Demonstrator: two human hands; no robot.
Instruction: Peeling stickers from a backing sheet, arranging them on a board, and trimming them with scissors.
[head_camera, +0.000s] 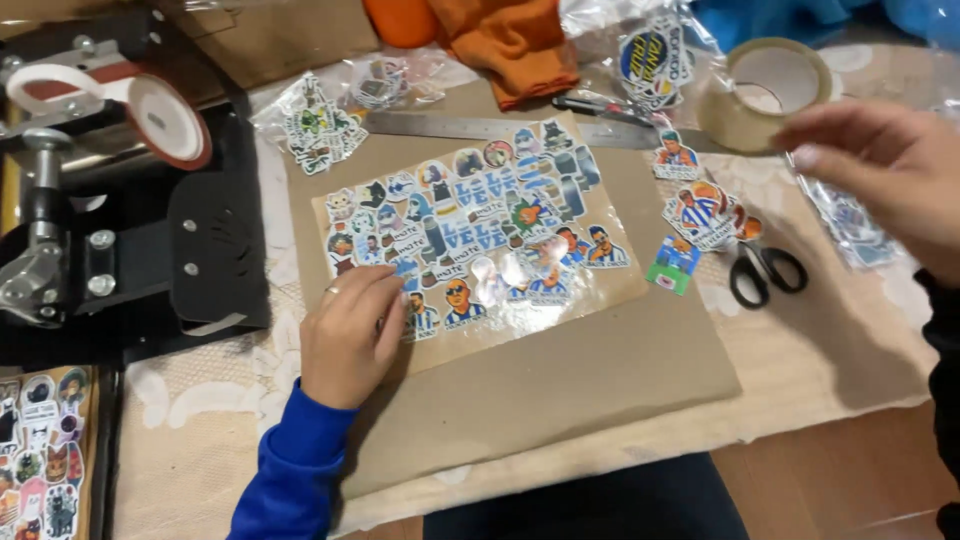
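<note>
My left hand (345, 335), in a blue sleeve, lies flat on the lower left corner of a clear sheet (480, 230) covered with several colourful stickers. The sheet rests on a brown cardboard board (560, 390). My right hand (880, 170), in a dark sleeve, hovers at the upper right with its fingers apart. Its fingertips are at the edge of a roll of clear tape (745, 120); I cannot tell whether they touch it. Neither hand holds anything.
A metal ruler (450, 127) lies along the board's far edge. Black scissors (765, 270), loose stickers (700, 210) and a small green card (673, 265) sit to the right. A black press machine (100, 200) stands left, above another sticker sheet (40, 450). Orange cloth (510, 40) lies behind.
</note>
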